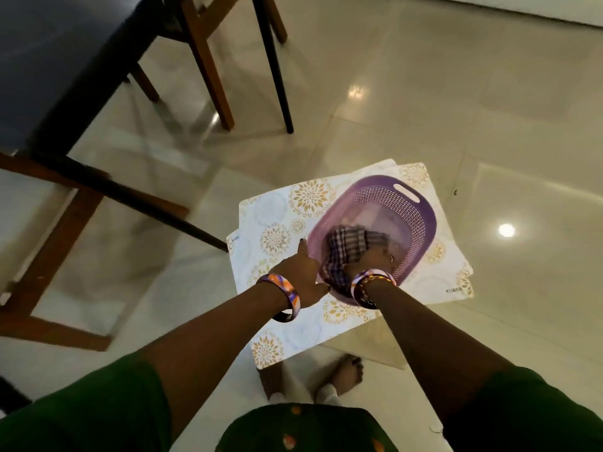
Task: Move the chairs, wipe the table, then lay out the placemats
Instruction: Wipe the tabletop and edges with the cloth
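A stack of white placemats (277, 207) with gold flower prints lies on the tiled floor. On it stands a purple perforated basket (414, 216). Inside the basket my right hand (373, 259) grips a blurred checked cloth (346, 246). My left hand (301, 267) rests against the basket's left rim with its fingers straight. Both wrists wear bangles. The dark table (49, 60) fills the upper left, and a wooden chair (208, 60) stands behind its black leg (274, 66).
A second wooden chair frame (49, 243) stands at the left, close to a slanting black table leg (146, 200). My bare feet (346, 373) are just below the placemats. Glossy floor tiles (489, 125) stretch to the right and far side.
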Demonstrator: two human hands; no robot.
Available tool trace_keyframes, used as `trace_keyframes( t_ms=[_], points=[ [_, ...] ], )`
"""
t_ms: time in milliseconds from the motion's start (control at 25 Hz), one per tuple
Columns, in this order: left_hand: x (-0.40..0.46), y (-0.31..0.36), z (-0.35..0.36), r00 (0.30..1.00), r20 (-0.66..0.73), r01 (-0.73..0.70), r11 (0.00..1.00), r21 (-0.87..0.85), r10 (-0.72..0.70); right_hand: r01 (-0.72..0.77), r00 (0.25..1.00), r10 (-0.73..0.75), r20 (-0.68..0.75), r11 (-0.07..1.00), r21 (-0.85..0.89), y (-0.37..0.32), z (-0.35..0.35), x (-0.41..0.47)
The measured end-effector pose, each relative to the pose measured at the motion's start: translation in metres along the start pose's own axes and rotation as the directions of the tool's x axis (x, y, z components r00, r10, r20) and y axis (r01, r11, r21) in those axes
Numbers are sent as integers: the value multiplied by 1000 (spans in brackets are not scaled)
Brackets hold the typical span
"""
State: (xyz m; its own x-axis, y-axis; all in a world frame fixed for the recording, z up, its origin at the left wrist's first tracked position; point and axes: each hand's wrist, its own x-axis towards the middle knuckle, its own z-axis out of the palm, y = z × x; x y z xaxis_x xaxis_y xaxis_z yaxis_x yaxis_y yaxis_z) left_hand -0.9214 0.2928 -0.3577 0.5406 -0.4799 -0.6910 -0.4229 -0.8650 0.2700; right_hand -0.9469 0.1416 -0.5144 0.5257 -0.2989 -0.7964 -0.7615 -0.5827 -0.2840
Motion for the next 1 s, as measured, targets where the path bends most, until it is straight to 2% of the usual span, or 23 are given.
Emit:
trace_keyframes(
  t_ms=[40,80,200,280,360,440,480,560,640,680,720,800,920,1000],
  points=[
    [-1,1,2,1000,1,13,998,-60,-13,58,997,-53,47,993,-104,8,11,18],
    [-3,2,3,999,8,32,990,-140,-31,56,991,-32,128,981,-185,2,10,13],
    [-9,4,5,998,14,67,946,-318,-66,66,992,-44,121,981,-182,-25,-29,-49],
    [-9,3,7,996,26,89,930,-356,-85,123,992,-110,66,963,-240,-40,-46,-79],
    [-7,4,8,995,27,95,930,-356,-91,172,985,-157,71,914,-368,-36,-46,-67],
    [-10,6,9,995,-24,78,935,-346,-92,200,980,-172,105,880,-431,-27,-47,-64],
    [-13,7,11,992,-72,70,933,-352,-102,209,977,-170,132,896,-392,-26,-49,-74],
    [-26,14,17,972,-179,63,905,-422,-151,292,955,-297,7,932,-216,-23,-56,-100],
    [-44,21,22,944,-252,53,849,-525,-215,398,873,-384,-300,917,-17,-23,-66,-128],
    [-51,23,22,931,-265,58,818,-573,-251,459,824,-408,-392,887,42,-23,-71,-139],
    [-61,27,23,922,-260,60,767,-638,-289,505,790,-418,-449,859,88,-21,-76,-155],
    [-91,38,26,909,-230,20,587,-810,-349,559,778,-436,-453,810,179,-17,-88,-189],
    [-139,58,19,900,-156,-86,185,-979,-407,612,787,-497,-365,698,372,-14,-111,-241],
    [-165,64,12,925,-108,-147,-81,-986,-365,604,786,-551,-280,589,538,-18,-125,-275]
  ],
)
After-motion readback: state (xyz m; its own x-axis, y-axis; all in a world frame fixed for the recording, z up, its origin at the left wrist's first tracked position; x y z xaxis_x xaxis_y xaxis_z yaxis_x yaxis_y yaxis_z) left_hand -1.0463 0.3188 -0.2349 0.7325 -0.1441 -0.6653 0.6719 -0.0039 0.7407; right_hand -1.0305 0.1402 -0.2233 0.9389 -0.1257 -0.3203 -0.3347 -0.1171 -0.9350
